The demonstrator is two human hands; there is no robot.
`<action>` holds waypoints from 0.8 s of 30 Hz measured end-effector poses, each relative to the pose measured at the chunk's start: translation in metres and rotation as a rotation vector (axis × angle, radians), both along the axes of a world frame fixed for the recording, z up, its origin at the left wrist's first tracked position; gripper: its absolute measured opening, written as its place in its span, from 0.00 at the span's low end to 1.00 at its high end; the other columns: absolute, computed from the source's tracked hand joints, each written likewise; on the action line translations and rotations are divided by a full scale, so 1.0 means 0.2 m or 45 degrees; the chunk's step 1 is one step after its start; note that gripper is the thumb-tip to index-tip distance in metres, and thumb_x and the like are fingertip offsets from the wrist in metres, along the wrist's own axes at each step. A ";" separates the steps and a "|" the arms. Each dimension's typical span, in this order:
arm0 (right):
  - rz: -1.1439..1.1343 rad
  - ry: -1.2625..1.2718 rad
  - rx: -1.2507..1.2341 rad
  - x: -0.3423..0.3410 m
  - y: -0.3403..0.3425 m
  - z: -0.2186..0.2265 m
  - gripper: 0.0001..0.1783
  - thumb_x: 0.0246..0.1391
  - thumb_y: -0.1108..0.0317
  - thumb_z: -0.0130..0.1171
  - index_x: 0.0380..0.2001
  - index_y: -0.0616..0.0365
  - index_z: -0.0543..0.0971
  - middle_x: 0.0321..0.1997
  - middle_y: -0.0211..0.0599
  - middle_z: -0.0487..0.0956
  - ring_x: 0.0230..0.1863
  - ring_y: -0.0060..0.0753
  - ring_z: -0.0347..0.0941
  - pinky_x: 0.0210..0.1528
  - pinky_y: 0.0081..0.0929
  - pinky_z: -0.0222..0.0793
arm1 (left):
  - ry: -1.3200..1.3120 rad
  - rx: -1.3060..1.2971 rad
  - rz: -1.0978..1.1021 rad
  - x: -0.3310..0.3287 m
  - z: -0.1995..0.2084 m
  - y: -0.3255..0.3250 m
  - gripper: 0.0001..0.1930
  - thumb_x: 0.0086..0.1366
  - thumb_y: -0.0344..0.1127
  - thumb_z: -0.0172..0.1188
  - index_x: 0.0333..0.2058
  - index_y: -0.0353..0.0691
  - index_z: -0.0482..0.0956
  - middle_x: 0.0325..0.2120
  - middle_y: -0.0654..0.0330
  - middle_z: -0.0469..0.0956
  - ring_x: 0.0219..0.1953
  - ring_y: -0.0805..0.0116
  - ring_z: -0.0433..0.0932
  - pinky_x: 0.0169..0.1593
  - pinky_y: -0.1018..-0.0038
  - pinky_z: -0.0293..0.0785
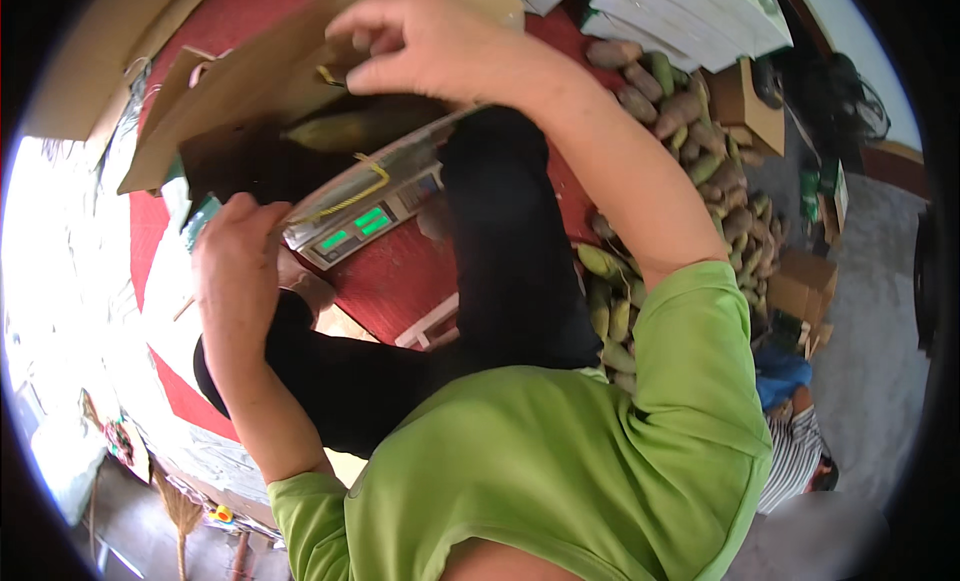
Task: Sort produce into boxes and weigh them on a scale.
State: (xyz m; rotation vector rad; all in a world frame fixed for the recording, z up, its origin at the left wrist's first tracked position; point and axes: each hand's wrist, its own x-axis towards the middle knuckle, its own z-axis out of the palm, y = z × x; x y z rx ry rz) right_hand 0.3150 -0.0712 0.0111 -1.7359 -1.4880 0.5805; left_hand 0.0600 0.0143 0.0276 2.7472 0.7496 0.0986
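Note:
An open cardboard box (235,111) rests on a digital scale (348,231) with lit green displays. Inside the shadowed box lies a long greenish root vegetable (345,131); deeper contents are too dark to tell. Yellow strap handles show on the box, one (360,186) on its near wall. My left hand (238,266) is closed at the box's near left corner, fingertips against its edge. Over the box's far side hovers my right hand (430,46), fingers and thumb apart, holding nothing.
Greenish and brownish root vegetables (705,166) lie heaped on the right. White boxes (690,21) stand at the back right, smaller cartons (800,281) beyond the heap. A person in a striped top (795,451) is at lower right. A broom (180,506) is at lower left.

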 end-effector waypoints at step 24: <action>-1.149 -0.110 -1.408 -0.26 -2.12 -1.06 0.15 0.46 0.57 0.63 0.34 0.55 0.80 0.37 0.45 0.81 0.42 0.49 0.77 0.44 0.41 0.71 | 0.024 -0.065 -0.038 0.01 -0.05 0.04 0.08 0.56 0.23 0.59 0.37 0.31 0.78 0.24 0.55 0.67 0.27 0.60 0.68 0.34 0.70 0.65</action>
